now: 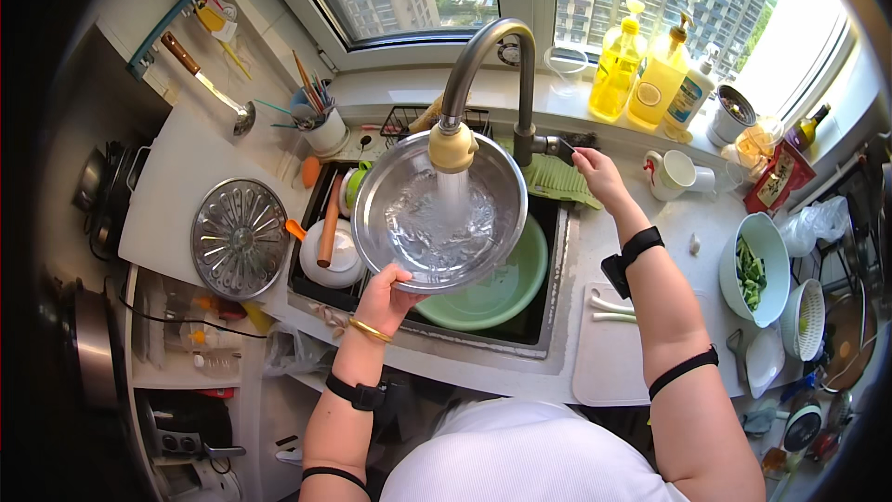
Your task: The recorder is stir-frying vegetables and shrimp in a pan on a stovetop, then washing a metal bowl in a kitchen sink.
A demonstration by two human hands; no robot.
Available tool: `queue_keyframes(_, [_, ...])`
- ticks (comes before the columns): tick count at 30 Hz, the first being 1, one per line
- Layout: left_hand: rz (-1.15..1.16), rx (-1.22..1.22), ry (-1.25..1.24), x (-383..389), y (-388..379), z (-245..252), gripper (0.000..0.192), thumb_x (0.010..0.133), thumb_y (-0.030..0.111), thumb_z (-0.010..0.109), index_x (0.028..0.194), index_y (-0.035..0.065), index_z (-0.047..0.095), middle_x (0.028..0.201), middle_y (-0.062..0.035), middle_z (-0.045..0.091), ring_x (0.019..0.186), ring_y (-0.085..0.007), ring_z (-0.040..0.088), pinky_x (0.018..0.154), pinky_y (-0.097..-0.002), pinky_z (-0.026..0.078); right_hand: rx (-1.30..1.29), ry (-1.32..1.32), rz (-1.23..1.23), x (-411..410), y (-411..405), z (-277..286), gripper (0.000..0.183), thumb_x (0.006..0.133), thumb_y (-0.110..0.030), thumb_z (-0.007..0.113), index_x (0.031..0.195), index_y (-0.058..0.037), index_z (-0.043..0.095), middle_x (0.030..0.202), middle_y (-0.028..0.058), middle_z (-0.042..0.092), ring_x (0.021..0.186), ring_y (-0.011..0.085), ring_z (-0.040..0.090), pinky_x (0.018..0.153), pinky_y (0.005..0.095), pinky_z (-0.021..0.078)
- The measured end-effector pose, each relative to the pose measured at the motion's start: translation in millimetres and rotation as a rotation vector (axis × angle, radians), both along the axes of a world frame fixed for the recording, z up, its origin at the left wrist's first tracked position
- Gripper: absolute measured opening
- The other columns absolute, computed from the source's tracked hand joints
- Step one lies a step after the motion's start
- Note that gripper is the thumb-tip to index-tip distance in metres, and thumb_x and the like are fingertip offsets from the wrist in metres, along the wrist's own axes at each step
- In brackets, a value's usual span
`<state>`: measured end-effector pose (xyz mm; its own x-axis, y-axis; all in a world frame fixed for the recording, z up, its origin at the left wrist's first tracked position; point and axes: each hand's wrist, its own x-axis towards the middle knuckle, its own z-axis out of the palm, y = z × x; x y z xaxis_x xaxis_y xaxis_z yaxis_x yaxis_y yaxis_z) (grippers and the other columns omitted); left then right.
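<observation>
My left hand (390, 293) grips the near rim of a stainless steel bowl (369, 237), its thumb over the edge. Water pours into the bowl from the cream spray head (451, 149) of a tall grey gooseneck faucet (519, 38). Clear, rippling water covers the bowl's bottom. At the right, my right hand (598, 178) holds the faucet's lever handle (566, 146) between thumb and fingers. Beneath the steel bowl, a light green basin (533, 272) with water in it sits in the dark sink (554, 321), partly hidden.
Left in the sink are a white lidded pot (341, 261) and a wooden rolling pin (329, 223). A round steel rack (240, 238) lies beside it. Right of the sink are a cutting board (606, 362) with scallion pieces and a bowl (773, 237) of cut greens. Soap bottles (648, 94) line the sill.
</observation>
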<state>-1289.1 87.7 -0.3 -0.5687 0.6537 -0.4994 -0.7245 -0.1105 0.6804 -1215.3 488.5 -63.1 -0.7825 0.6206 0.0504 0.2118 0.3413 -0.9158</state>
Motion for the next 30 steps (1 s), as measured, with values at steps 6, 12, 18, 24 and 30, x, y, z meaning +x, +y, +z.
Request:
queue_keyframes(6, [0.000,0.084,0.026,-5.7,27.6,-29.5,0.031,0.077,0.009,0.048,0.105,-0.0019,0.054,0.104,-0.0144,0.062,0.093,-0.0273,0.060,0.086,-0.0419,0.047,-0.010,-0.030,0.034,3.7,-4.0,7.9,0.035,0.091,-0.026,0.056,0.113,0.0015,0.058,0.099,0.0103,0.066,0.092,0.0157,0.059,0.081,0.0275,0.0448])
queue_keyframes(12, [-0.038,-0.053,-0.073,15.3,8.3,-7.4,0.033,0.078,0.010,0.044,0.106,-0.0028,0.053,0.103,-0.0133,0.063,0.094,-0.0239,0.061,0.086,-0.0414,0.049,-0.086,0.008,0.073,10.4,3.2,13.1,0.038,0.091,-0.025,0.057,0.118,0.0016,0.055,0.104,0.0107,0.065,0.095,0.0166,0.059,0.084,0.0278,0.0445])
queue_keyframes(18, [-0.007,-0.107,-0.084,32.7,-6.1,-10.0,0.032,0.077,0.009,0.044,0.105,-0.0027,0.054,0.101,-0.0127,0.063,0.093,-0.0232,0.062,0.085,-0.0394,0.050,-0.153,-0.038,0.065,12.2,-12.3,25.5,0.038,0.090,-0.023,0.057,0.119,0.0013,0.054,0.106,0.0103,0.064,0.097,0.0160,0.058,0.085,0.0271,0.0441])
queue_keyframes(24, [0.045,-0.138,-0.031,30.9,-8.8,-47.3,0.015,0.078,0.007,0.047,0.085,0.0012,0.058,0.090,-0.0090,0.064,0.082,-0.0211,0.062,0.078,-0.0358,0.051,-0.061,-0.033,0.047,6.4,-46.1,7.8,0.054,0.086,-0.030,0.059,0.129,0.0000,0.045,0.128,0.0188,0.052,0.112,0.0265,0.054,0.093,0.0341,0.0416])
queue_keyframes(30, [-0.067,-0.140,0.027,5.7,-14.5,-88.2,0.025,0.076,0.006,0.047,0.099,-0.0003,0.056,0.100,-0.0125,0.062,0.093,-0.0253,0.061,0.085,-0.0417,0.050,-0.009,-0.004,-0.104,101.2,-104.8,25.9,0.040,0.085,-0.023,0.062,0.117,0.0010,0.054,0.110,0.0153,0.058,0.085,0.0181,0.059,0.076,0.0293,0.0480])
